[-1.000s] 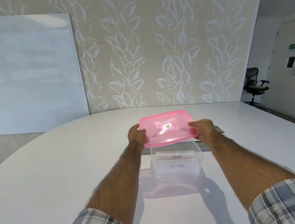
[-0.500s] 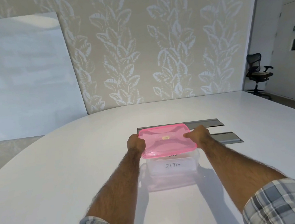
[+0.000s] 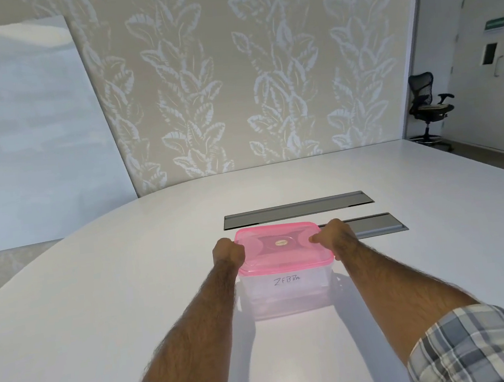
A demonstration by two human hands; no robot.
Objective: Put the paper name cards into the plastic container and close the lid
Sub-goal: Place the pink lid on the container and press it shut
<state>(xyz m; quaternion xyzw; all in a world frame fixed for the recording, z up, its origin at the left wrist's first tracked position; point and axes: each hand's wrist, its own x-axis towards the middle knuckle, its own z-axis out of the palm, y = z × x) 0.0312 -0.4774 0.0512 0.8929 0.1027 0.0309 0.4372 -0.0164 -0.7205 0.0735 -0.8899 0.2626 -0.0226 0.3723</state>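
A clear plastic container (image 3: 288, 299) stands on the white table (image 3: 100, 302) in front of me. A pink translucent lid (image 3: 282, 250) lies flat on top of it. Through the clear front wall a paper name card (image 3: 287, 281) with handwritten letters shows. My left hand (image 3: 227, 251) grips the lid's left edge with curled fingers. My right hand (image 3: 333, 236) holds the right edge, thumb on the lid's top. Any other cards inside are hidden by the lid.
Two grey recessed cable flaps (image 3: 296, 209) sit in the table just behind the container. A black office chair (image 3: 429, 107) stands at the far right by a white door. A whiteboard (image 3: 23, 129) leans on the patterned wall at left.
The lid, held tilted above the container a second ago, has come down with both hands and now sits level on the rim, hiding the upper card.
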